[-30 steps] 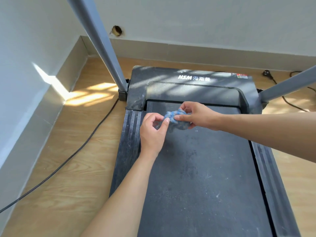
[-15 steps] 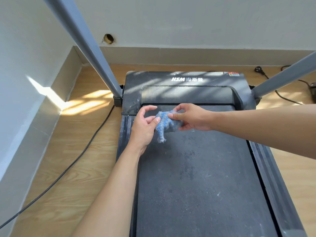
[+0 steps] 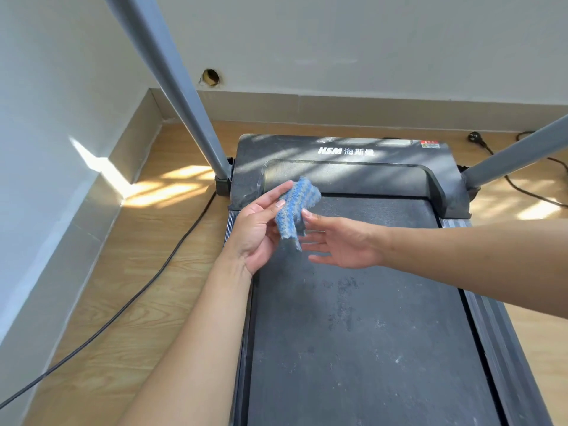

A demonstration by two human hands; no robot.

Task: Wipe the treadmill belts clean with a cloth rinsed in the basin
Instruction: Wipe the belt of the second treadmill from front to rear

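Hanging above the front end of the treadmill belt (image 3: pixel 353 318), the blue striped cloth (image 3: pixel 295 207) was pinched by the left hand (image 3: pixel 261 229) in the head view, the thumb pressing it against nearly straight fingers held close together. Its lower end drooped toward the belt without clearly touching it. The right hand (image 3: pixel 344 244) lay just beside the cloth, palm turned up, fingers straight and slightly spread, gripping nothing; its upper fingertip was at the cloth's edge, though whether it touched could not be told. Pale dust and specks marked the dark belt below the hands. Beyond them sat the black motor cover (image 3: pixel 347 167), bearing white lettering. A grey left post (image 3: pixel 172 87) rose from the cover's left corner and a grey right post (image 3: pixel 516 155) from its right. On the wooden floor (image 3: pixel 138 272) a black cable (image 3: pixel 123 302) ran along the treadmill's left side, and a plug (image 3: pixel 475 137) lay near the far wall (image 3: pixel 368 41), where a small hole (image 3: pixel 211 77) showed.
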